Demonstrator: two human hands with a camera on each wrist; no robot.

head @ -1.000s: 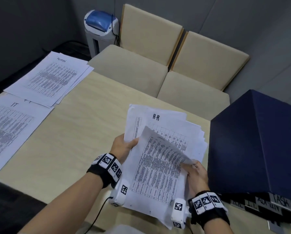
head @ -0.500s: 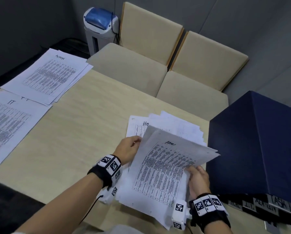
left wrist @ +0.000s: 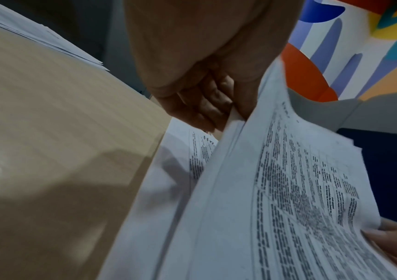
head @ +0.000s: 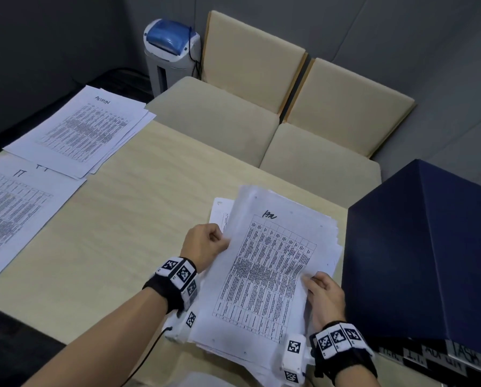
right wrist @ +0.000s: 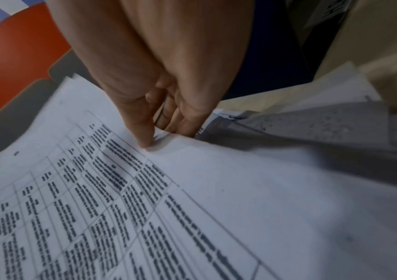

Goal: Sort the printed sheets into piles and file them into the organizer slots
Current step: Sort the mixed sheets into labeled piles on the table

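Head view, left to right. IT pile [head: 7, 216] lies flat at the table's left edge, handwritten "IT" on its top sheet. Just beyond it sits a second pile [head: 80, 129], fanned a little, heading handwritten but not readable. The table [head: 127, 224] is pale wood. Behind it stand a paper shredder [head: 170, 54] with a blue top and two beige chairs [head: 284, 107].

Left hand [head: 205, 244] pinches the left edge of the held stack [head: 272, 269]: thumb on top, fingers curled under. The left wrist view confirms it, with fingers [left wrist: 207, 102] wrapped under the paper edge and the stack raised off a lower sheet [left wrist: 183, 151] lying on the table. The stack's top sheet carries a printed table and a scrawled heading, unreadable.

Right hand [head: 324, 297] grips the stack's right edge. In the right wrist view the thumb [right wrist: 142, 128] presses down on the top sheet and the other fingers tuck under the edge. More loose sheets are splayed beneath on that side.

Far right: the dark blue organizer [head: 429, 261] stands on the table right beside the stack, label strips along its lower front. Slots not visible from here.
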